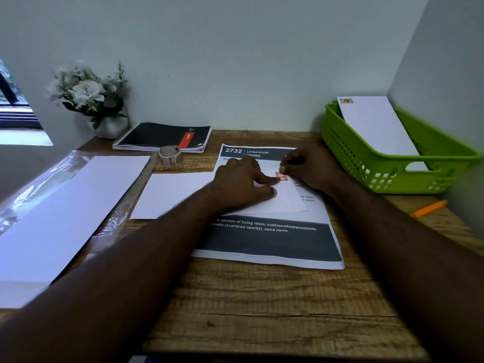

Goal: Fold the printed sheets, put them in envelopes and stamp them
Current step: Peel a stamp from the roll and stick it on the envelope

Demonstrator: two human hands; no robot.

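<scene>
A stamp (281,176) is going onto the corner of a white envelope (180,195) that lies across the middle of the table (262,305). The left hand (241,183) lies flat on the envelope with its forefinger stretched out, the tip pressing beside the stamp. The right hand (303,169) comes in from the other side, its fingers (282,169) bunched narrow and pinching the stamp's upper edge. Whether the stamp is fully stuck down cannot be told.

Under the envelope, below both hands, lies a printed sheet (267,242), still flat and unfolded, its dark bands and heading showing. So at least one sheet is left to fold and pack.

Well to the right of the right hand stands a green basket (392,163), and in it leans a finished envelope (377,127) with a stamp already in its top corner. That counts as one letter done, by my judgement.

To the left of the left hand, a roll of stamps (170,156) sits on the table, and further left a clear packet of blank envelopes (65,205) lies open, so supplies remain. The task looks to be somewhere in the middle: one envelope done, one being stamped, one sheet at least waiting.
</scene>
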